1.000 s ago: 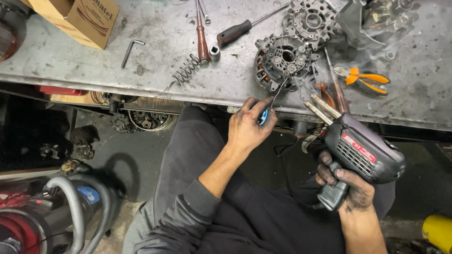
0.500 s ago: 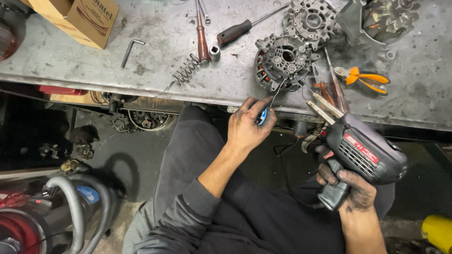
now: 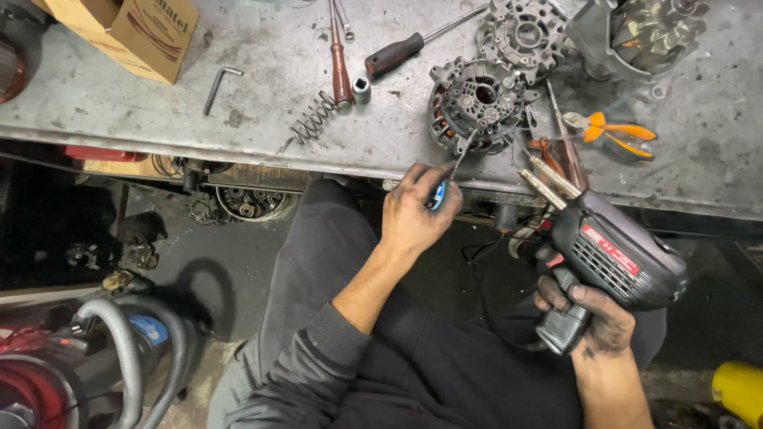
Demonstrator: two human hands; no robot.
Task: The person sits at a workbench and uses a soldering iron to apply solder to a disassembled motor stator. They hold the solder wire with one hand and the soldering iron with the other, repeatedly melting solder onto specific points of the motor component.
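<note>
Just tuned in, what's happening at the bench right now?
A seated person works at a metal bench. The left hand holds a thin blue-handled tool whose tip reaches a round stator part near the bench edge. The right hand grips a black soldering gun, its tips pointing toward that part.

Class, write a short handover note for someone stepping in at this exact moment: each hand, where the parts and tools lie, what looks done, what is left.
Left hand: grips a thin blue-handled tool, tip on the round stator housing at the bench edge.
Right hand: holds the black soldering gun by its grip, tip pointing toward the housing, not touching it.
Nearby: orange pliers, red-handled screwdriver, spring.
Done: housing is open and separate from the other casings.
Left: no joint visibly soldered; gun has yet to reach it.
</note>
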